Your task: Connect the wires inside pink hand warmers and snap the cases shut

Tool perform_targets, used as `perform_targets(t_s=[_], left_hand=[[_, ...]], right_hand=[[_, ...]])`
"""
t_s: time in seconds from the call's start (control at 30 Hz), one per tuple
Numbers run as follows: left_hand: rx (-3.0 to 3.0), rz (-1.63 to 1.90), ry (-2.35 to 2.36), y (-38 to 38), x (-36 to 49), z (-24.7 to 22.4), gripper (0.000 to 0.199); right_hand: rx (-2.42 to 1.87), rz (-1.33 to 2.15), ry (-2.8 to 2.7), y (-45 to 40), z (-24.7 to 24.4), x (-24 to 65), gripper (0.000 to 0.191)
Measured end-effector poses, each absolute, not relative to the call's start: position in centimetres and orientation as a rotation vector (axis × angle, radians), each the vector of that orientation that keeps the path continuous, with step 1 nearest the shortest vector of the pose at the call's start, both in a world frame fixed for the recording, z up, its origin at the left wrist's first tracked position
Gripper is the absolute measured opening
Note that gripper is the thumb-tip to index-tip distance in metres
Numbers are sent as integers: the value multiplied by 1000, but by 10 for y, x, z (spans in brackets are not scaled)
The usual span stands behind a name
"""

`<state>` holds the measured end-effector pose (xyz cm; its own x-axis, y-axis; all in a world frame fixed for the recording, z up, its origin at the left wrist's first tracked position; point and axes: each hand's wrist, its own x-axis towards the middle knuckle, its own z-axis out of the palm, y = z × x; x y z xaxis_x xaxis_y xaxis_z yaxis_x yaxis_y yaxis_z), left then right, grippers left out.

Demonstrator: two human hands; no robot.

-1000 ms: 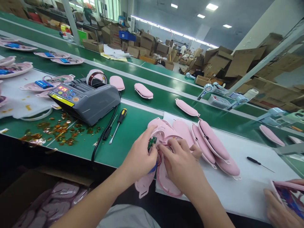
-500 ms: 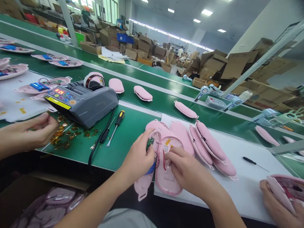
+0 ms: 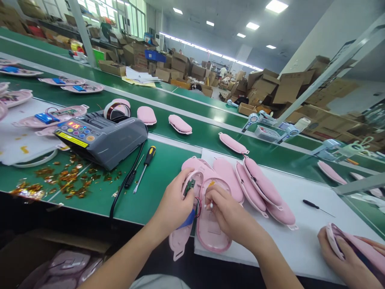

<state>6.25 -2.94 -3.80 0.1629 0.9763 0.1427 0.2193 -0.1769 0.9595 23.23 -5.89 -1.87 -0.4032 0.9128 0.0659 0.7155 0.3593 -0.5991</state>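
Observation:
My left hand (image 3: 175, 200) is closed around one pink shell half (image 3: 179, 241), its thumb beside a green circuit board (image 3: 189, 186). A blue battery (image 3: 187, 219) lies lower in that half, with thin red and dark wires (image 3: 198, 206) next to it. The other pink shell half (image 3: 213, 241) lies inner side up on the white sheet, with a yellow tape piece (image 3: 211, 184) inside. Over it, my right hand (image 3: 230, 210) is closed in a pinch, and a small white piece (image 3: 211, 205) shows at the fingertips. The exact kind of this piece is unclear.
Closed pink cases (image 3: 261, 180) are piled to the right, near a thin black screwdriver (image 3: 311, 204). Left stand a grey tape dispenser (image 3: 111, 140), a yellow-black screwdriver (image 3: 147, 160) and amber tape scraps (image 3: 70, 176). At far right another person's hands (image 3: 345, 257) hold a pink case.
My right fingers have shifted slightly, and the red wire beneath them is now hidden. Another person's hand has left the view at left. At right, the co-worker has turned the pink case.

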Motion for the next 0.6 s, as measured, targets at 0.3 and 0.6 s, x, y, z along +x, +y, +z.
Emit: perform_targets(t_s=[0.3,0.6], left_hand=[[1463,1132,1120,-32,62,-40,38],[1101,1044,958,-27,60,-40,48]], right_hand=[[-1495,879,-1995,-39,-7,217,22],[-1592,1216,-1757,-31,-13,225,8]])
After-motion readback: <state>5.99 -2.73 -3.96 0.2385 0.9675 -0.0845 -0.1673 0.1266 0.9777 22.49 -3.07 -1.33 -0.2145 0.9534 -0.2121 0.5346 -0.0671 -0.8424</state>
